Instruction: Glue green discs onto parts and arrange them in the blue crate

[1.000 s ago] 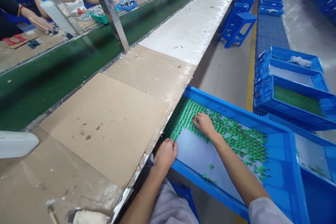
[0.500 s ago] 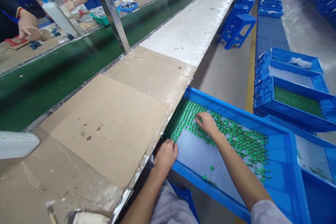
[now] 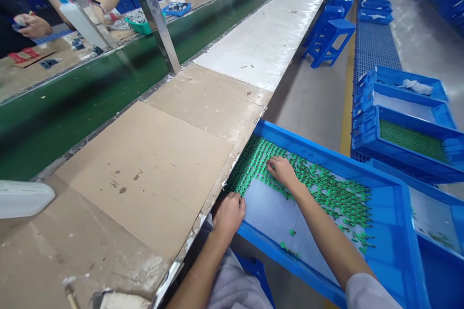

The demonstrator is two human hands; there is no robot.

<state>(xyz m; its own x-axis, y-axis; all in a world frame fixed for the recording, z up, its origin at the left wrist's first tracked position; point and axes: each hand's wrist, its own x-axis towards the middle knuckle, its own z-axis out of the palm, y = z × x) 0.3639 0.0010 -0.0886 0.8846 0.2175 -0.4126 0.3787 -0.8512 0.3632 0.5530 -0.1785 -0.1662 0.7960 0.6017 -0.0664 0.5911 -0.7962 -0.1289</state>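
Observation:
A large blue plastic tray (image 3: 319, 152) sits at the right of the bench, partly under its edge. Small green parts (image 3: 337, 193) cover much of its pale lining, in neat rows at the far left and more loosely toward the right. Over these rows is my right hand (image 3: 282, 170), its fingers bent together at the parts; whatever they pinch is too small to make out. My left hand (image 3: 229, 211) rests curled at the tray's near left rim, beside the bench edge, and its fingertips are hidden.
Brown cardboard (image 3: 152, 169) covers the bench (image 3: 239, 53). A white bottle (image 3: 25, 199) lies at the left. Blue stools (image 3: 328, 43) and stacked blue trays (image 3: 416, 125) stand to the right. Across the green conveyor (image 3: 119, 77), several co-workers handle small parts.
My right hand has shifted slightly left over the green rows. My left hand stays in place. Across the conveyor, a co-worker's hand has lifted off the table with a small dark part.

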